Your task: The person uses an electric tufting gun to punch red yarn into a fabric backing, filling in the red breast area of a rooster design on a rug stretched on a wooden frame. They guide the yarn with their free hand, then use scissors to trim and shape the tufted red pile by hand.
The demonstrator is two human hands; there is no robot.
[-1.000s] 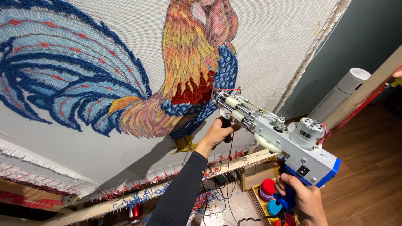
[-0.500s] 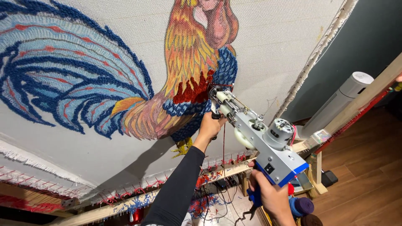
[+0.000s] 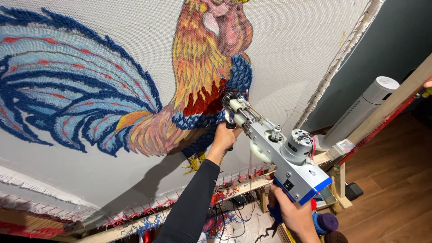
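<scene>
Both hands grip a grey metal tufting gun (image 3: 274, 150) held up against a stretched white cloth (image 3: 288, 49) that bears a tufted rooster (image 3: 198, 76). The left hand (image 3: 223, 137) is closed around the front handle just under the gun's nose, its dark sleeve (image 3: 191, 202) running down and to the left from the wrist. The right hand (image 3: 292, 216) is wrapped around the blue rear grip at the lower end, below the blue-edged base plate with its small switch. The gun's long axis runs on a slant, from the right hand at the lower right up to the left hand at the upper left; its needle end points up and left and meets the cloth just above the left hand, at the edge between the dark blue breast patch and the red feathers. The motor and gear wheel sit on top of the body, between the two hands. Beyond the right hand runs a wooden frame rail (image 3: 387, 105), and a white tower fan (image 3: 364, 108) stands behind it.
</scene>
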